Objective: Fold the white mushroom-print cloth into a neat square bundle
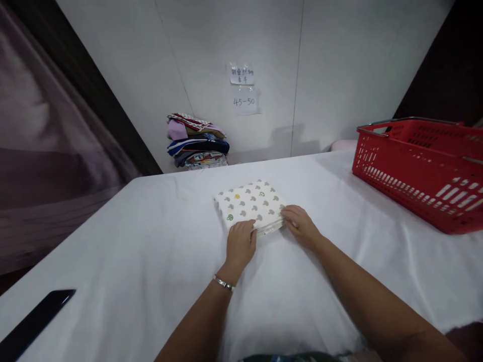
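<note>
A folded white cloth (251, 202) with grey mushroom-like prints lies in the middle of the white table (151, 241). My left hand (240, 244) rests at its near left corner, fingers curled on the folded edge. My right hand (300, 224) is at the near right corner, fingers bent and pinching the edge. A silver bracelet (223, 283) sits on my left wrist.
A red plastic basket (420, 168) stands at the right of the table. A stack of folded clothes (196, 142) lies at the back against the wall, under two paper notes (243, 88). A dark flat object (33, 322) lies at the near left edge.
</note>
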